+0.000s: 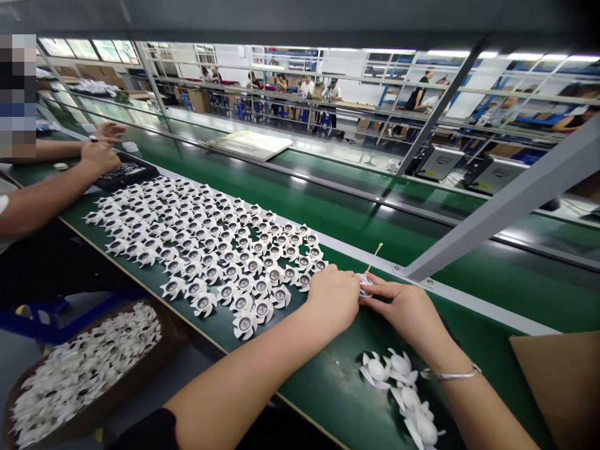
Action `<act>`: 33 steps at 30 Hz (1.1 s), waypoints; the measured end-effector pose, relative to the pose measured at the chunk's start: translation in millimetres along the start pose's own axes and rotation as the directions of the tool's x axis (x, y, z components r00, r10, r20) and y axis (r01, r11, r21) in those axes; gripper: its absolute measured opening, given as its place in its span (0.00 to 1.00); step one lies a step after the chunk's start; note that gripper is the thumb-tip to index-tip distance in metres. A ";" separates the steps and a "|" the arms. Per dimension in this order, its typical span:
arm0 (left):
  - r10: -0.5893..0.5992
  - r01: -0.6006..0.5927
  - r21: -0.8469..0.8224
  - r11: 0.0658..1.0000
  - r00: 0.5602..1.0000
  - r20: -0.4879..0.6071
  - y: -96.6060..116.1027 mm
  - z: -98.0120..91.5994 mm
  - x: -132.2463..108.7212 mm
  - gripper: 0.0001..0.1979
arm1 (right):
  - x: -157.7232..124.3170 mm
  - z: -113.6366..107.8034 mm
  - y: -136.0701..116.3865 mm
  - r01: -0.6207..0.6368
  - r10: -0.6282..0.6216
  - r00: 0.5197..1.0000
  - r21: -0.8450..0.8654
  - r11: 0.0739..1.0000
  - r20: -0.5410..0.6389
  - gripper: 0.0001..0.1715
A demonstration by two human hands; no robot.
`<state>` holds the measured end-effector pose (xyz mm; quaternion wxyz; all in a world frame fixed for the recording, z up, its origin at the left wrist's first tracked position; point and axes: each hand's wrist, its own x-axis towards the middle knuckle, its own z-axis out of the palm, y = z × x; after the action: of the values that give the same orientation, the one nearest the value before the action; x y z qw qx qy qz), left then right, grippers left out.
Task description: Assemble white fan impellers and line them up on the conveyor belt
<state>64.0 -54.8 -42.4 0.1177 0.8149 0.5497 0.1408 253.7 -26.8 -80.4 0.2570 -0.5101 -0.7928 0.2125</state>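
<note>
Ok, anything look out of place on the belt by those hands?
The white plastic fan impellers beside the right hand stand out: they lie in a loose, overlapping heap, domes up, while the impellers in the rows on the green belt sit evenly spaced, hubs up.

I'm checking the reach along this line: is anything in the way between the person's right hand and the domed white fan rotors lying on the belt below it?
Nothing visible stands in the way. Only the green belt lies between the right hand and the domed white fan rotors; the right forearm with its bangle runs alongside them.
</note>
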 end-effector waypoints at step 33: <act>0.062 -0.202 -0.598 0.776 0.967 -0.247 0.1 8.6 -1.4 0.20 | -19.7 -37.4 -29.5 0.025 0.044 0.994 0.605 0.796 -0.100 0.25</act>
<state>66.7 -56.4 -50.5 0.3080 0.7480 0.4237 0.4076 263.3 -53.5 -37.4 0.4482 -0.4161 -0.6655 0.4279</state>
